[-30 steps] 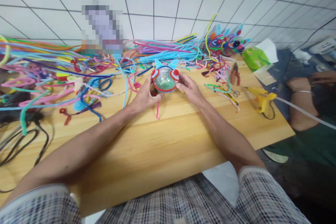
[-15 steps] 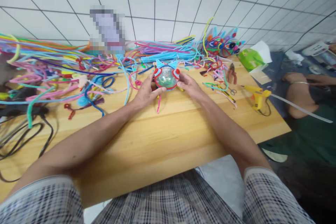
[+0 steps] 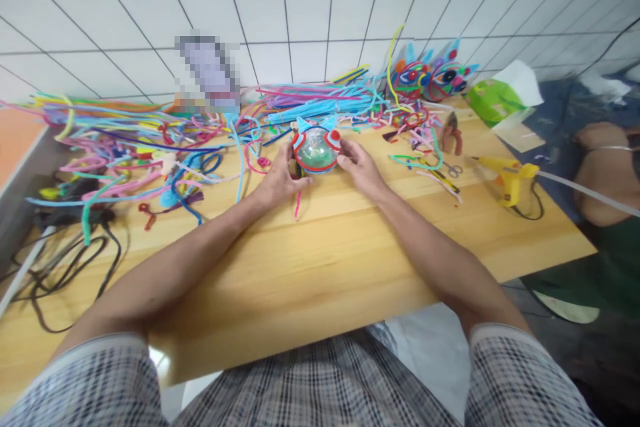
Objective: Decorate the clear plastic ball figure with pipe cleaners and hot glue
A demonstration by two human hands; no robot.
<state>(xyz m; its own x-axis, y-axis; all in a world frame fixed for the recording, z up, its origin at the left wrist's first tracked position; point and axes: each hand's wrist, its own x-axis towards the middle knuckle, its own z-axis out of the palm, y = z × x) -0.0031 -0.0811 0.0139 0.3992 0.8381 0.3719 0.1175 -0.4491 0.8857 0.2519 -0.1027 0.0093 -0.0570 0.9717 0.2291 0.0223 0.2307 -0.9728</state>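
Observation:
A clear, greenish ball ornament (image 3: pixel 317 151) trimmed with red and white pipe cleaners and two light-blue pointed ears sits between my hands over the table. My left hand (image 3: pixel 281 180) holds its left side, fingers curled around it and thumb low in front. From the right, my right hand (image 3: pixel 359 167) grips the other side with its fingertips. A pink pipe cleaner (image 3: pixel 298 207) hangs or lies just below the ball near my left thumb; which of the two I cannot tell. The ball's back and underside are hidden.
Piles of coloured pipe cleaners (image 3: pixel 320 104) line the wall. Two decorated balls (image 3: pixel 413 78) stand at the back right. Pliers (image 3: pixel 452 135), scissors (image 3: pixel 454 170) and a yellow glue gun (image 3: pixel 513 180) lie rightward. Black cables (image 3: pixel 75 267) lie left. A person's arm (image 3: pixel 600 173) is at far right.
The camera view has shifted slightly. My left thumb lay against the ball's lower front half a second ago and now sits a little lower. Both hands stay around the ball.

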